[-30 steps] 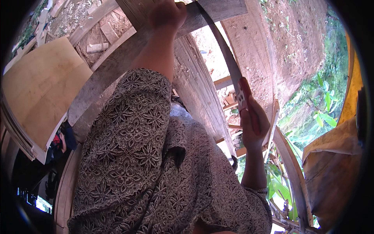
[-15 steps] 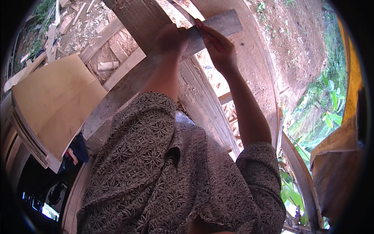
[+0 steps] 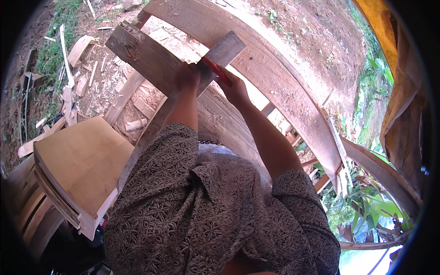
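Two hands work at the top of the head view, both on a weathered plank (image 3: 151, 59) that lies slantwise across a curved timber frame (image 3: 275, 78). The left hand (image 3: 187, 75) presses down on the plank's near edge, fingers curled over it, its grip closed on the wood. The right hand (image 3: 236, 89) is wrapped tight around a red pencil (image 3: 211, 68), whose tip rests on the plank just beside the left hand, where a shorter grey board (image 3: 224, 52) crosses it.

That plank looks stiff, rough and fairly heavy, with a ragged grey end at upper left. I'd judge it won't flex or slip much on the frame, but splinters seem likely along its edges. It is best held flat from above or by the long edge near the middle, as the left hand does. The pencil is light and thin, easily snapped if leaned on.

Around them, a stack of pale curved panels (image 3: 78, 169) sits at lower left, well apart from the hands. Offcuts (image 3: 82, 46) and chips litter the dirt (image 3: 321, 32) beyond the plank. Green leaves (image 3: 366, 206) show at lower right, past the frame's ribs. The person's patterned shirt (image 3: 197, 211) fills the lower middle and hides whatever lies beneath the arms. Nothing stands between the hands and the plank.
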### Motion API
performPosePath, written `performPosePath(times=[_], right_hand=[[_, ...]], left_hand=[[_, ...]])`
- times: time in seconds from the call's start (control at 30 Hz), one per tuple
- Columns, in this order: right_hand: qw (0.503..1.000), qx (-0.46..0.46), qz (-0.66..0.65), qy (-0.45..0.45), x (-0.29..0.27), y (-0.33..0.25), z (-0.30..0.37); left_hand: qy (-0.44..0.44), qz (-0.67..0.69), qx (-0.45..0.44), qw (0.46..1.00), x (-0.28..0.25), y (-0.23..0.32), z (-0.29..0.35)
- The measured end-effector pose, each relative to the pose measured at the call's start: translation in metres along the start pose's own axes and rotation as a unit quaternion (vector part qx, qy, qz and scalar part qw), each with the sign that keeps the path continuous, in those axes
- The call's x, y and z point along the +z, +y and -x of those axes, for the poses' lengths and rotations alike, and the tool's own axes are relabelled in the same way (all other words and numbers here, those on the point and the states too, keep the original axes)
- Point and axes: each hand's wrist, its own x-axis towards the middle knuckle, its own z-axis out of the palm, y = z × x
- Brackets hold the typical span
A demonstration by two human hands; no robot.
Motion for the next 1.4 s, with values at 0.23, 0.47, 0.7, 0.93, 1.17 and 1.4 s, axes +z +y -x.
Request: performPosePath(times=[0.23, 0.47, 0.7, 0.93, 1.17, 1.4], right_hand=[[0.995, 0.088, -0.014, -0.044, -0.010, -0.026, -0.005], [0.997, 0.042, 0.046, -0.049, -0.018, -0.073, 0.012], [0.989, 0.072, 0.085, -0.097, -0.049, -0.115, 0.007], [0.974, 0.153, -0.066, -0.152, -0.040, -0.111, -0.038], [0.985, 0.016, -0.082, -0.154, -0.025, -0.085, -0.047], [0.980, -0.027, -0.139, -0.138, -0.031, -0.052, -0.021]], left_hand=[[0.021, -0.009, 0.029, 0.999, 0.022, -0.018, -0.007], [-0.099, -0.071, -0.002, 0.993, 0.010, -0.018, -0.011], [-0.112, -0.004, -0.078, 0.991, -0.021, 0.008, -0.005], [-0.103, -0.006, -0.089, 0.991, -0.028, 0.003, -0.009], [-0.040, -0.001, -0.079, 0.996, 0.000, 0.000, 0.001], [-0.046, -0.028, -0.038, 0.998, 0.023, -0.004, -0.004]])
